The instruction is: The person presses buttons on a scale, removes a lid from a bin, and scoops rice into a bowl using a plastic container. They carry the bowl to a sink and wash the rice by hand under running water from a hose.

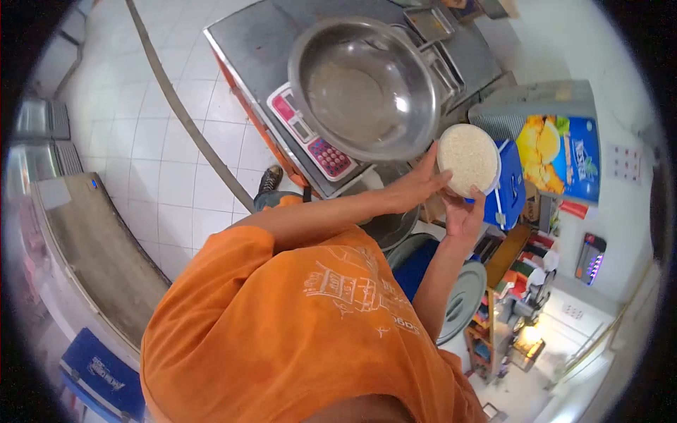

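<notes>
A round white container (468, 161) full of pale grains, like uncooked rice, is held between my two hands. My left hand (416, 187) grips its near left side, with fingers along the rim. My right hand (465, 215) supports it from below, its thumb at the rim. Just left of the container, a wide steel basin (360, 88) sits on a digital scale (310, 132) with a pink and white panel. The basin holds no visible grains; its inside looks wet or dull at the bottom.
The scale stands on a metal-topped table (243, 39) with an orange edge. Steel trays (431, 27) lie beyond the basin. A blue cooler box (509, 185) is behind my hands. A round grey-green lid (462, 302) and a dark tub are near my right arm. A long counter (99, 247) runs at left.
</notes>
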The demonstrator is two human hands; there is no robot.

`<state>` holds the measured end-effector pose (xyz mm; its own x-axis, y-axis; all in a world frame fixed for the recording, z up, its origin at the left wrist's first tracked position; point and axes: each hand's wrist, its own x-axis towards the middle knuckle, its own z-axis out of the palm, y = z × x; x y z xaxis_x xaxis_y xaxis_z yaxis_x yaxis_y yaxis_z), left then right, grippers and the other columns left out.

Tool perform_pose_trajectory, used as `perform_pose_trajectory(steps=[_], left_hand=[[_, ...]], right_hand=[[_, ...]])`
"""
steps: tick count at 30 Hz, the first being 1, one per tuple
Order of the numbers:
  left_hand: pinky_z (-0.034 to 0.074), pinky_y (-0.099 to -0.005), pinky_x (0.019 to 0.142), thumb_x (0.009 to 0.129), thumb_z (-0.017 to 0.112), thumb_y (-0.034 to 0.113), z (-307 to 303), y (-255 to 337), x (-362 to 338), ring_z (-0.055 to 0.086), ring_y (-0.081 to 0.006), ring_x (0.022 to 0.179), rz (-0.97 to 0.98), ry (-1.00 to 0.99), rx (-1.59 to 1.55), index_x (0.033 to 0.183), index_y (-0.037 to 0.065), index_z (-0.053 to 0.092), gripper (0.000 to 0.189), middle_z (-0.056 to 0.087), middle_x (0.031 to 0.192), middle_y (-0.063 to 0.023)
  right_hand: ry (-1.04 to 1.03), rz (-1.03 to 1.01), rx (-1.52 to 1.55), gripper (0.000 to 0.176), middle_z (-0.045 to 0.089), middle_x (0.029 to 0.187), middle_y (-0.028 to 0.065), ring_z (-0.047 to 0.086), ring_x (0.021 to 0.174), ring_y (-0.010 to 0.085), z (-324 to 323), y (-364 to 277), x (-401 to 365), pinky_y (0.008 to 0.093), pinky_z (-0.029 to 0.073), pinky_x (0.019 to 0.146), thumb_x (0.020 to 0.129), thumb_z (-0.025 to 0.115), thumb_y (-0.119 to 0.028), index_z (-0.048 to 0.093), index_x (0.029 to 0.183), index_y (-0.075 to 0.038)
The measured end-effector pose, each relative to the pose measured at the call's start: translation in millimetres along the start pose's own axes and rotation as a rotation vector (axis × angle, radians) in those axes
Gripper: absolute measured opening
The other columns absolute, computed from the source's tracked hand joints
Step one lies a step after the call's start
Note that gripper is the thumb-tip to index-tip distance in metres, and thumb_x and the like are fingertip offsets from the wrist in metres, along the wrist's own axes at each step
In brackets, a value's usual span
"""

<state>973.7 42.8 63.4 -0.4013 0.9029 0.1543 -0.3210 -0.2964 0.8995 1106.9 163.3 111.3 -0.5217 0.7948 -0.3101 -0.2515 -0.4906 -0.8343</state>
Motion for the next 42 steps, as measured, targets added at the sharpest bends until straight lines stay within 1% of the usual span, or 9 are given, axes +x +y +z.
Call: perform_pose_trajectory(steps=[5,7,11,14,18,24,31,38,42], left_hand=[[0.013,-0.0387,0.121,0.101,0.032,0.061,-19.7,-9.8,21.5,0.01,-0.0359,0.15,-0.061,0.13,-0.184,0.154,-0.006,-0.005,0.093,0.004,0.161,-0.0289],[0.022,-0.0433,0.118,0.101,0.037,0.059,-19.7,-25.9,24.7,0.026,-0.0278,0.145,-0.335,0.144,-0.527,0.157,0.006,0.003,0.084,0.019,0.159,-0.017],[0.029,-0.0429,0.113,0.1,0.038,0.061,-25.4,-28.6,21.1,0.034,-0.0233,0.139,-0.33,0.104,-0.54,0.156,0.01,0.01,0.081,0.027,0.155,-0.0136],[0.032,-0.0414,0.11,0.099,0.035,0.064,-17.7,-44.4,37.4,0.039,-0.021,0.134,-0.335,0.122,-1.009,0.153,0.014,0.021,0.075,0.035,0.151,-0.0088],[0.034,-0.0419,0.109,0.098,0.029,0.068,-18.6,-41.0,45.3,0.042,-0.021,0.133,-0.346,0.169,-1.205,0.149,0.016,0.033,0.073,0.043,0.147,-0.0039],[0.035,-0.0437,0.11,0.096,0.027,0.072,-26.2,-17.9,49.0,0.044,-0.0248,0.132,-0.354,0.265,-1.397,0.15,0.015,0.035,0.079,0.045,0.147,-0.0052],[0.04,-0.046,0.108,0.084,0.025,0.088,-25.4,-16.9,66.0,0.05,-0.0291,0.126,-0.41,0.409,-1.651,0.142,0.011,0.044,0.099,0.053,0.136,-0.0144],[0.041,-0.045,0.106,0.082,0.024,0.09,-28.0,-19.4,68.9,0.051,-0.029,0.125,-0.349,0.37,-1.677,0.142,0.01,0.043,0.103,0.053,0.136,-0.015],[0.042,-0.0443,0.105,0.08,0.024,0.091,-29.4,-20.6,70.6,0.052,-0.0289,0.124,-0.306,0.32,-1.699,0.143,0.009,0.043,0.105,0.053,0.136,-0.0154]], right_hand=[[0.153,-0.15,-0.274,0.073,0.038,0.137,0.024,0.043,0.126,0.0423,43.4,14.0,21.5,0.066,0.049,0.098,0.077,0.073,-0.012,0.037,0.14,0.0],[0.242,-0.198,-0.387,0.073,0.041,0.133,0.0247,0.048,0.121,0.0415,72.9,24.1,15.5,0.0608,0.054,0.091,0.077,0.072,-0.008,0.032,0.138,-0.001],[0.423,-0.244,-0.556,0.08,0.045,0.127,0.026,0.056,0.111,0.0376,91.9,33.3,16.1,0.0511,0.058,0.08,0.075,0.076,-0.003,0.021,0.134,-0.003],[0.517,-0.327,-0.677,0.08,0.045,0.125,0.0257,0.058,0.108,0.0353,114.6,43.8,14.4,0.0469,0.057,0.077,0.074,0.078,-0.006,0.023,0.132,-0.001],[0.496,-0.423,-0.786,0.08,0.044,0.126,0.0264,0.055,0.113,0.0351,110.2,52.3,23.8,0.0441,0.06,0.075,0.073,0.082,-0.008,0.026,0.13,-0.002],[0.676,-0.562,-1.378,0.083,0.04,0.124,0.0258,0.051,0.113,0.0354,118.1,58.9,30.1,0.0441,0.053,0.09,0.067,0.088,-0.015,0.029,0.123,0.0],[0.533,-0.908,-1.605,0.091,0.034,0.12,0.0235,0.03,0.121,0.0405,130.2,71.6,39.7,0.0538,0.031,0.102,0.053,0.095,-0.028,0.034,0.115,-0.001],[0.457,-0.978,-1.747,0.094,0.024,0.136,0.0293,0.019,0.133,0.0445,169.7,82.9,32.5,0.0567,0.025,0.109,0.053,0.094,-0.025,0.032,0.119,-0.003],[0.237,-1.174,-1.78,0.1,0.017,0.139,0.0324,0.015,0.135,0.0474,175.4,76.3,35.4,0.0597,0.025,0.109,0.053,0.096,-0.029,0.029,0.124,-0.005]])
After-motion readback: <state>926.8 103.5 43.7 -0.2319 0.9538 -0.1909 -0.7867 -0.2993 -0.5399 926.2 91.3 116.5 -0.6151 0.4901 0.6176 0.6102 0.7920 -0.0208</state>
